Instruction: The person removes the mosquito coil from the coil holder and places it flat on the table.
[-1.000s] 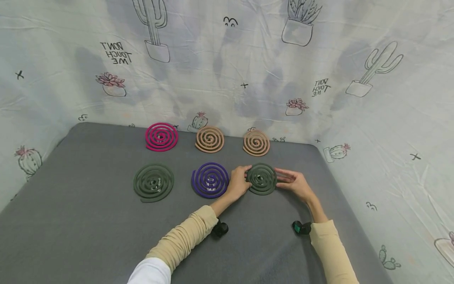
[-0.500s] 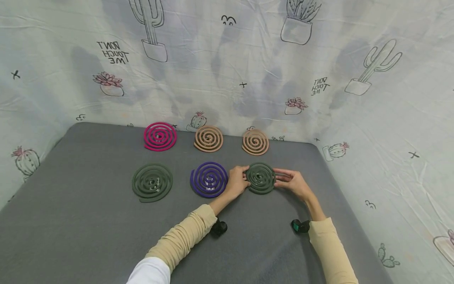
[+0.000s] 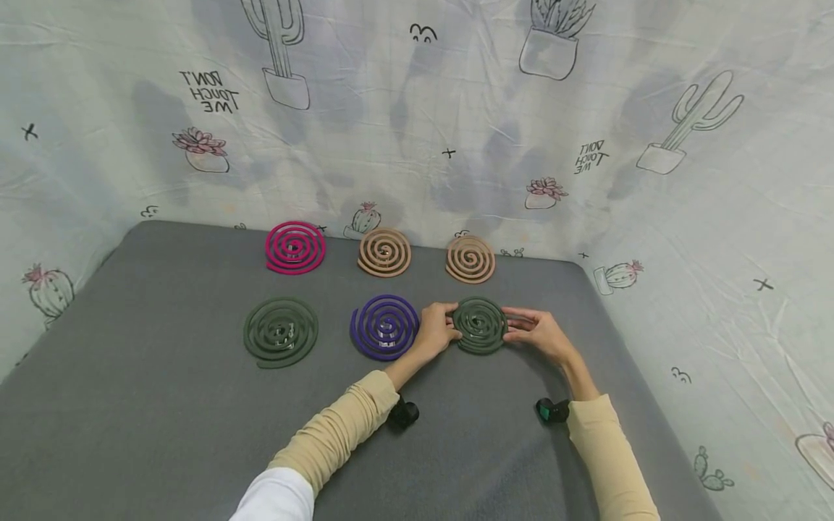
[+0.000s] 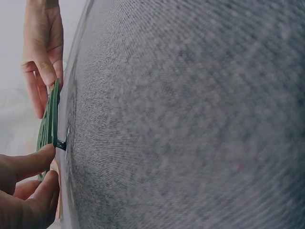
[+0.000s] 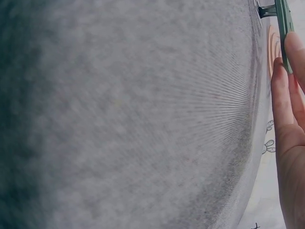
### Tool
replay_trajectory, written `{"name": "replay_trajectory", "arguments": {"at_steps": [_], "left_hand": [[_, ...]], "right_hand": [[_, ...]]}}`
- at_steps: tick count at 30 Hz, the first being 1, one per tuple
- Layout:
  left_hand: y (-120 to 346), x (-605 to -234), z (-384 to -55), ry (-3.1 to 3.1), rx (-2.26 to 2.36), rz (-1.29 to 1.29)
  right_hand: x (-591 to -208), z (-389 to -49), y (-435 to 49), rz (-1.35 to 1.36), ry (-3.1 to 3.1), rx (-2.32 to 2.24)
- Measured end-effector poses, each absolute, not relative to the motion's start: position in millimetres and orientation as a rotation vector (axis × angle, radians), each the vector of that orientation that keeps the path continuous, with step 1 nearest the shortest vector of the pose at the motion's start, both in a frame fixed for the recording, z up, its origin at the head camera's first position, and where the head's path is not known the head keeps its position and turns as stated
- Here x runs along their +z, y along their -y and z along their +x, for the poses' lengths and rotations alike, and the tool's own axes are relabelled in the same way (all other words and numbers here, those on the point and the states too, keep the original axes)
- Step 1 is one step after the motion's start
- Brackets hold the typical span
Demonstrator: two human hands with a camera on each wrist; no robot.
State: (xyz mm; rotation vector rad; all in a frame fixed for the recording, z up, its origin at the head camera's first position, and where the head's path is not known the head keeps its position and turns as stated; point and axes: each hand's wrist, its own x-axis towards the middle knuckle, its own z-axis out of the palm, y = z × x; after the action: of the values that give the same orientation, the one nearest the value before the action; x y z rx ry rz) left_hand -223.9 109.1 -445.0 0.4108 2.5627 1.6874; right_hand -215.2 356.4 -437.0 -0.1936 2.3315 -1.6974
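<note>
A dark green mosquito coil is held level by its rim between my two hands. My left hand pinches its left edge, thumb and fingers on opposite faces in the left wrist view. My right hand has its thumb and fingertips at the right edge, the fingers fairly straight. Under the coil's middle, a small dark metal stand reaches down to the grey cloth. Directly left of my left hand lies a purple mosquito coil, its right edge close to the wrist.
A larger green coil lies at the left of the front row. Behind are a pink coil and two tan ones, the middle coil and the right coil, near the patterned cloth wall. Grey cloth covers the table.
The head view shifts slightly. Both hands stay at the green coil's edges, and the other coils keep their places.
</note>
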Motion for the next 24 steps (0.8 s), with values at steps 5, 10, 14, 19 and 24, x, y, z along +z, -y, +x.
{"name": "replay_trajectory", "arguments": {"at_steps": [5,10,14,19,24], "left_hand": [[-108.3,-444.3,-224.3,-2.532,1.725,0.432],[-107.6,-443.8,-224.2,-2.526,1.702,0.43],[-106.6,-441.8,-223.7,-2.533,1.688,0.432],[-105.6,-438.4,-222.7,-2.531,1.71,0.441],[-105.1,-436.5,-221.9,-2.534,1.704,0.453]], "right_hand": [[-436.0,-216.4,-356.3,-0.183,-2.323,-1.716],[-437.1,-216.4,-357.6,-0.189,-2.302,-1.728],[-437.0,-216.8,-358.3,-0.201,-2.297,-1.728],[-435.7,-217.1,-358.7,-0.22,-2.306,-1.726],[-434.6,-216.7,-359.0,-0.212,-2.311,-1.717]]}}
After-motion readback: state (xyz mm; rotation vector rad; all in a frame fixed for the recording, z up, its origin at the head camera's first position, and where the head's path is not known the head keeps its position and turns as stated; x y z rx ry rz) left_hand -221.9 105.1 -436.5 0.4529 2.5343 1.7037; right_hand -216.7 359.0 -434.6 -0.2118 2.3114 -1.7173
